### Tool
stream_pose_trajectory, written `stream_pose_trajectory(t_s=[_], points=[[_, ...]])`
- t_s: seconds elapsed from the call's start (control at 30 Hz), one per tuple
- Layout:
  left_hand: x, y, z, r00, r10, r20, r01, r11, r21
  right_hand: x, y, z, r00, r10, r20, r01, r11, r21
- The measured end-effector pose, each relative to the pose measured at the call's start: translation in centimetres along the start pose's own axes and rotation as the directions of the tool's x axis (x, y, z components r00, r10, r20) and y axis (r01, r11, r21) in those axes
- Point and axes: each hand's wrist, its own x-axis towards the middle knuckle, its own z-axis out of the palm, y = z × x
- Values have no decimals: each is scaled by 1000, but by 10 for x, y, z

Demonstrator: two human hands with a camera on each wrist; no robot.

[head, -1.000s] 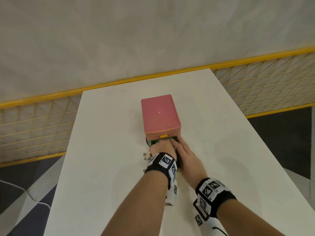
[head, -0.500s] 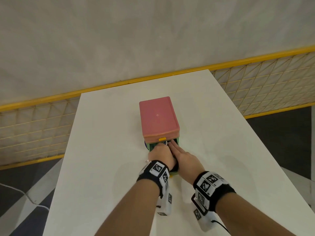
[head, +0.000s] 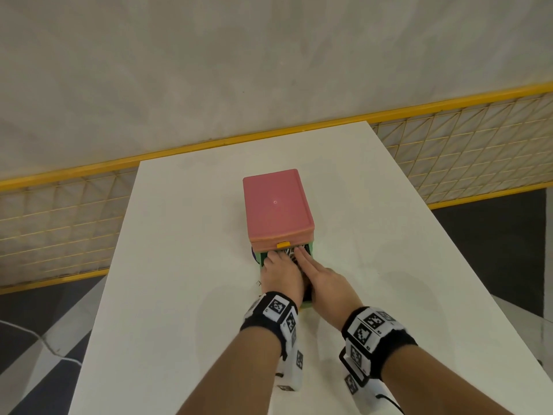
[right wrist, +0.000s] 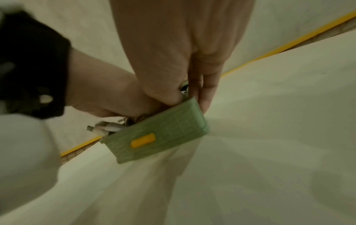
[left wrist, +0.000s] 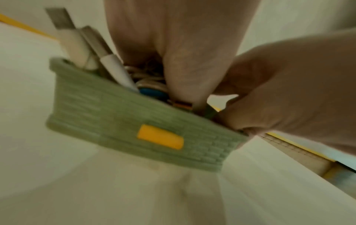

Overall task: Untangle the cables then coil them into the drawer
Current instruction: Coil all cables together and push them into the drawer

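A pink drawer box (head: 276,205) stands mid-table with its green bottom drawer (head: 311,246) pulled out toward me. Coiled cables (head: 288,253) lie inside it. White USB plugs (left wrist: 77,44) stick up over the drawer's left front corner (left wrist: 115,121), above the yellow handle (left wrist: 159,136). My left hand (head: 279,271) reaches down into the drawer, fingers bent round the cables. My right hand (head: 320,274) lies beside it with straight fingers over the drawer's right side (right wrist: 163,132). The hands hide most of the drawer's inside.
The white table (head: 179,295) runs away from me to a yellow rail (head: 209,143) and wire mesh fence (head: 463,151). The upper drawer's yellow handle (head: 282,244) sits just above my fingertips.
Both hands have slid slightly forward over the drawer toward the pink box. The fingertips now sit close under the box's front.
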Motion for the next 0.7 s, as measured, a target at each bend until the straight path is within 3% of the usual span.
stream_pose_trajectory(t_s=[0.13, 0.2, 0.27, 0.37, 0.5, 0.6, 0.7], points=[[-9, -2, -21, 993, -14, 120, 15, 1000, -7, -3, 0, 4, 1000, 22, -7, -22, 999, -32], [-6, -9, -23, 1000, 20, 18, -19, 996, -89, 4, -2, 4, 999, 33, 38, -29, 993, -110], [-9, -14, -21, 1000, 12, 16, -9, 990, -137, 9, -4, 3, 997, 57, 58, -48, 989, -142], [-13, -10, -9, 998, 7, 55, -7, 1000, 8, 7, -3, 4, 998, 46, 39, -40, 991, -126], [6, -7, 18, 997, 62, -52, -55, 991, 125, -2, 0, 4, 1000, -19, -25, 18, 999, -39], [-6, -11, -6, 994, 92, 51, -89, 995, -50, -3, -2, 5, 1000, 25, -10, -26, 998, -51], [-14, -23, -24, 987, 154, 42, -140, 961, -238, 2, -3, 4, 999, 40, 21, -38, 996, -85]])
